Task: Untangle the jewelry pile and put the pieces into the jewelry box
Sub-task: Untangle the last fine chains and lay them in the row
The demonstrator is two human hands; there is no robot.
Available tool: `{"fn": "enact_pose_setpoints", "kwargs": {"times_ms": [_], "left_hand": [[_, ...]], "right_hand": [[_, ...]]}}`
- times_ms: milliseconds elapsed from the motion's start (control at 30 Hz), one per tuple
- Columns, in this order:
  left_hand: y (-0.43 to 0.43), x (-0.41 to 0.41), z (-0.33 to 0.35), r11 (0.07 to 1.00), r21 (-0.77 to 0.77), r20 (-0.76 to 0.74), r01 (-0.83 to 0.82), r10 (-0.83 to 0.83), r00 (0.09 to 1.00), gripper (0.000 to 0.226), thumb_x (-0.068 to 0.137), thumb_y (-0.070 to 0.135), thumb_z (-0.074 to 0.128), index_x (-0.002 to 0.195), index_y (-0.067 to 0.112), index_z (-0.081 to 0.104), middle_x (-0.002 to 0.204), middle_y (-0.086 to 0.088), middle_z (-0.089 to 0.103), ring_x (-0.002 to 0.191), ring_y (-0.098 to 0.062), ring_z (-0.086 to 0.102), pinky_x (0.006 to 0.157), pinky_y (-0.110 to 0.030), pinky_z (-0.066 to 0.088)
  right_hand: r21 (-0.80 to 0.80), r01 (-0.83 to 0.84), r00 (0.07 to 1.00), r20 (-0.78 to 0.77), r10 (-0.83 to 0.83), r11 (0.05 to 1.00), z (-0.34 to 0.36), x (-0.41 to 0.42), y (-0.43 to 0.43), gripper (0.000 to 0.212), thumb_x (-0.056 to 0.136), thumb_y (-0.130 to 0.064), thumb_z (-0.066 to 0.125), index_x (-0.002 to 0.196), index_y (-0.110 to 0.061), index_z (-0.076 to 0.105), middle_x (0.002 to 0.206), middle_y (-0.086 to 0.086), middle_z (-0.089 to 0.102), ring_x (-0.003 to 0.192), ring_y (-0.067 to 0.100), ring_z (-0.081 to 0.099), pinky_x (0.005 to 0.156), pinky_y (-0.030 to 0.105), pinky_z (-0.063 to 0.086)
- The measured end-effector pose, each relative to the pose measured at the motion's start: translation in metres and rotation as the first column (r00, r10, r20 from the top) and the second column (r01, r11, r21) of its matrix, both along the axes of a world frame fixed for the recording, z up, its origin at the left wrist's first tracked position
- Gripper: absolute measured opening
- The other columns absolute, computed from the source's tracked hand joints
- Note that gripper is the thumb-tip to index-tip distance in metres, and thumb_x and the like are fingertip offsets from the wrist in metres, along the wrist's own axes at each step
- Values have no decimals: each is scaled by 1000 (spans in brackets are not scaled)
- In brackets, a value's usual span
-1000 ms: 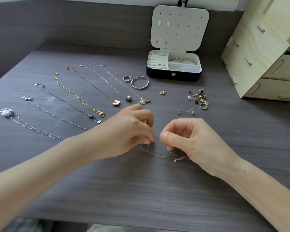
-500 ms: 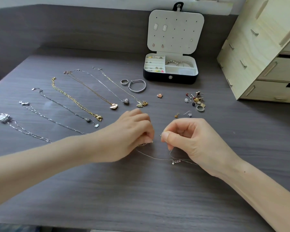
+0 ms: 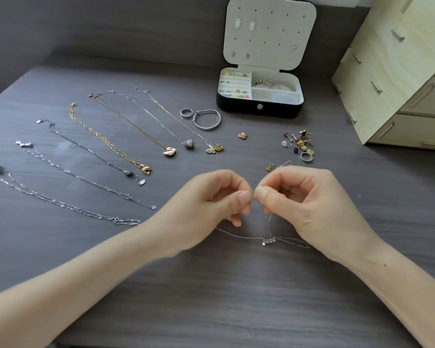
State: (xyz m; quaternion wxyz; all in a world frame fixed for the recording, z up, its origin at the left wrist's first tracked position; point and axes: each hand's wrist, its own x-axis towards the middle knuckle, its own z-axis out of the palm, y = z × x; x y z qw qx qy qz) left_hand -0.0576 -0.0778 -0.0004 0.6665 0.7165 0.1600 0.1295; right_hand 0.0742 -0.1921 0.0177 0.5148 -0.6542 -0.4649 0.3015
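Thin silver chain with a small clear-stone pendant (image 3: 269,241) sits dead centre: pendant and loop lie on the dark grey wood-grain table (image 3: 236,297) just below the fingers, and one strand rises to the fingers. Left hand (image 3: 211,204) is curled up tight, thumb and forefinger pinching the chain. Right hand (image 3: 304,204) is curled the same way, pinching too. The two sets of fingertips almost meet, with a tiny metal bit showing between them. The loop trails under the heel of the right hand. Off to the left, well apart, is a row of seven gold and silver necklaces (image 3: 145,169) laid straight, side by side. Beyond the hands a plain silver ring (image 3: 186,113) lies just beside a silver bangle (image 3: 207,119), with a small heap of earrings and studs (image 3: 300,146) further right. The black jewelry box with white lining (image 3: 260,110) stands open at the far side, lid upright. A pale wooden drawer unit (image 3: 399,84) is at the far right. A broad stretch of tabletop runs from the forearms to the near edge
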Motion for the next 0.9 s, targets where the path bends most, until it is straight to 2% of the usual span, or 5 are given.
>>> {"fn": "enact_pose_setpoints", "kwargs": {"times_ms": [200,367,500,667,900], "left_hand": [[-2,0,0,999,16,-32,-33,33,999,12,82,26,51,77,17,56,64,12,59,59,-10,50,63,-22,41],[-5,1,0,993,101,-45,-68,73,996,12,81,30,48,76,20,54,62,15,57,57,-10,50,63,-26,41],[-7,0,0,976,194,-50,-99,110,993,12,83,31,46,75,24,52,63,17,57,56,-7,50,62,-30,43],[-9,0,1,951,294,-67,-100,125,990,24,96,13,49,74,25,50,63,19,56,54,-5,49,59,-20,41],[-12,0,3,926,364,-82,-99,137,987,26,94,12,49,73,27,48,62,18,55,55,-4,51,58,-14,39]], "right_hand": [[138,29,905,418,-84,990,-11,0,-1,16,81,-17,60,67,-12,62,63,-9,55,63,5,48,65,8,34],[200,-14,820,563,-103,980,-16,0,1,20,82,-16,53,66,-7,61,62,-3,53,64,11,44,66,12,33],[219,-25,784,610,-117,975,-18,1,2,20,82,-12,53,66,-5,61,62,-1,53,64,13,44,66,15,35],[228,-22,759,638,-132,973,-19,1,2,17,81,-8,54,64,-5,59,61,-1,51,63,13,41,66,14,33],[210,-7,782,610,-126,978,-19,1,1,17,80,-11,55,64,-6,60,61,-2,52,63,12,43,66,11,34]]}}
